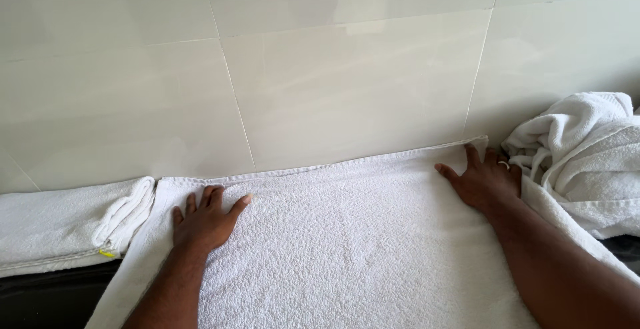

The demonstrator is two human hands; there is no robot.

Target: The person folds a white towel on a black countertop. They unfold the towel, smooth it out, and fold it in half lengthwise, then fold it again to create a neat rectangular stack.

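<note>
Pressing flat on the spread white towel (347,236), the left hand (203,219) and right hand (483,182) lie open, fingers splayed, gripping nothing. It looks smoothed, not yet folded; a folded towel (60,226) and crumpled pile (587,156) flank it.

Left hand (205,217), right hand (483,179) flat, spread

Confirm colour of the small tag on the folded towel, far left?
Yellow: a small tag at the folded towel's lower edge, in the head view.

Both hands (207,219) (483,181) press flat on white towel (347,236).
</note>
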